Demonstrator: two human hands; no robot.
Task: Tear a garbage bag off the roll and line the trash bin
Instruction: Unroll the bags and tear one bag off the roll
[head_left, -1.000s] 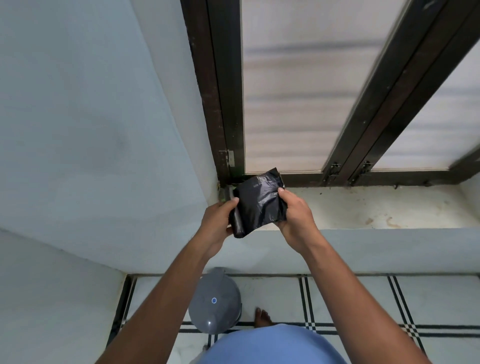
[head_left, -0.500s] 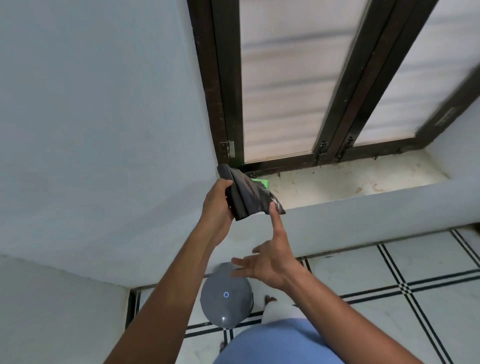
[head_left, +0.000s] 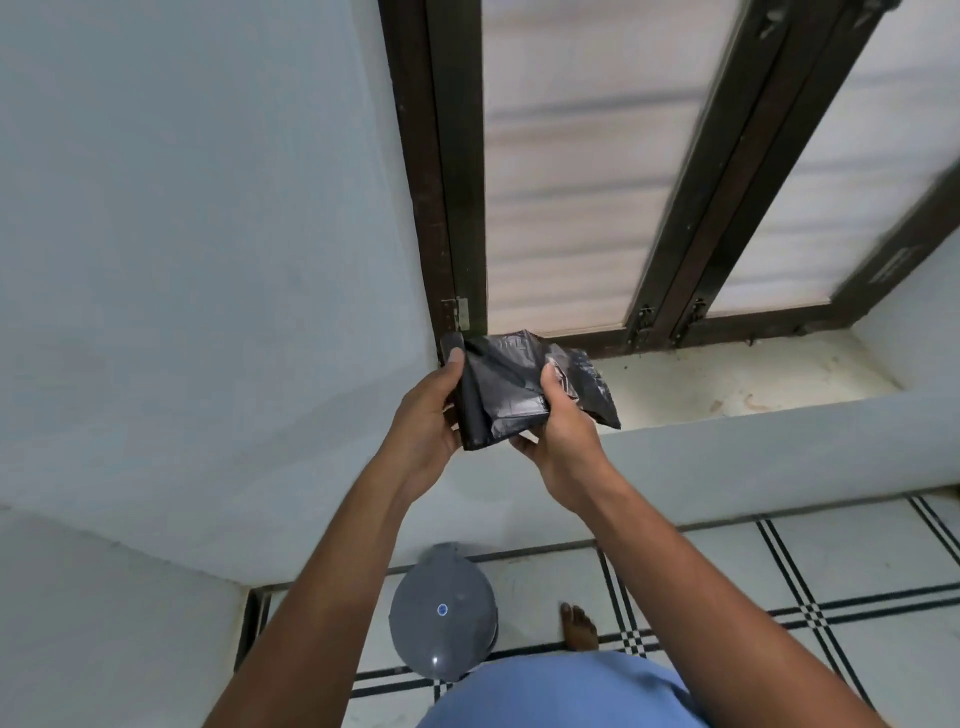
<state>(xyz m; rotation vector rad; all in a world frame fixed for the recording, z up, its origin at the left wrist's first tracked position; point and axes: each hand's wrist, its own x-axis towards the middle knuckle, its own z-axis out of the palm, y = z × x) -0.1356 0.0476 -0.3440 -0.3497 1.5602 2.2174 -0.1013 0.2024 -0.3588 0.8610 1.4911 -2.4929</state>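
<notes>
Both hands hold the black garbage bag roll (head_left: 511, 387) up before the window sill (head_left: 727, 382). The left hand (head_left: 428, 415) clasps its rolled end; the right hand (head_left: 563, 426) pinches the loose sheet. The gray trash bin (head_left: 441, 613) stands on the floor below, lid shut.

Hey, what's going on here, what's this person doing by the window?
A person is standing at a window ledge, holding a black garbage bag roll in both hands. The left hand grips the rolled end, while the right hand pinches the loose, partly unrolled end, apparently to separate a bag. No bag is visibly torn free. The grey trash bin sits on the tiled floor below, lid closed, not yet lined.
</notes>
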